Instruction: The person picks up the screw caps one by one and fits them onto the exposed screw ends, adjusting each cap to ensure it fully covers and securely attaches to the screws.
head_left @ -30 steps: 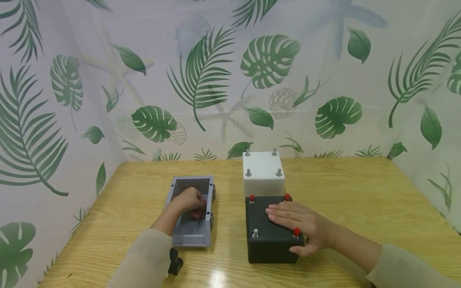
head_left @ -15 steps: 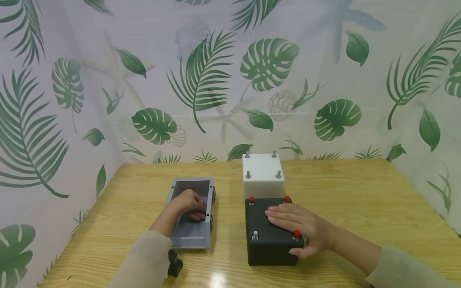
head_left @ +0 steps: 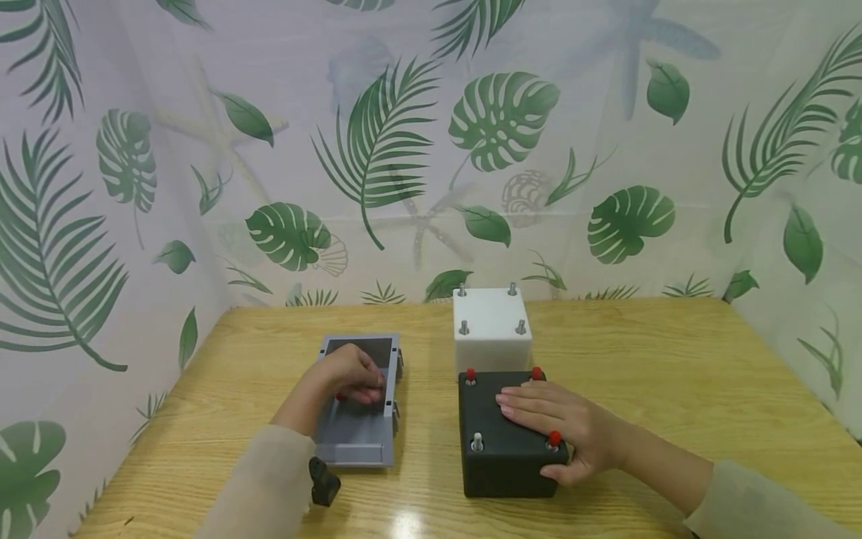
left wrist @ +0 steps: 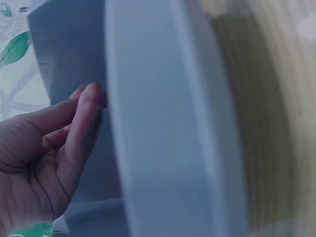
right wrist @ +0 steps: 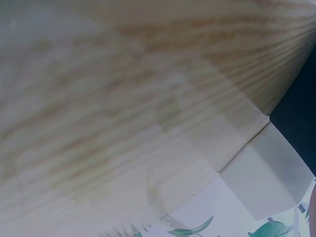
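Note:
My left hand (head_left: 353, 374) is inside the grey plastic bin (head_left: 357, 454), its thumb and fingertips brought together. A sliver of dark red shows at the fingertips (left wrist: 94, 94) in the left wrist view, most of it hidden, apparently a small red cap between them. Another red spot (head_left: 340, 397) shows low in the bin, under the hand. My right hand (head_left: 582, 423) lies flat across the black box (head_left: 508, 479), fingers extended on its top and thumb against its side. Red caps (head_left: 554, 438) cover three of the box's corner posts; the near-left post (head_left: 477, 442) is bare metal.
Directly behind the black box stands a white box (head_left: 491, 311) with bare metal posts at its corners. A small black object (head_left: 325, 483) shows beside my left sleeve. Leaf-patterned cloth (head_left: 417, 150) hangs at the back and sides of the wooden table (head_left: 646, 344).
My left hand has risen slightly and shifted left in the bin, bringing the red spot beneath it into view. The right hand keeps its place on the black box.

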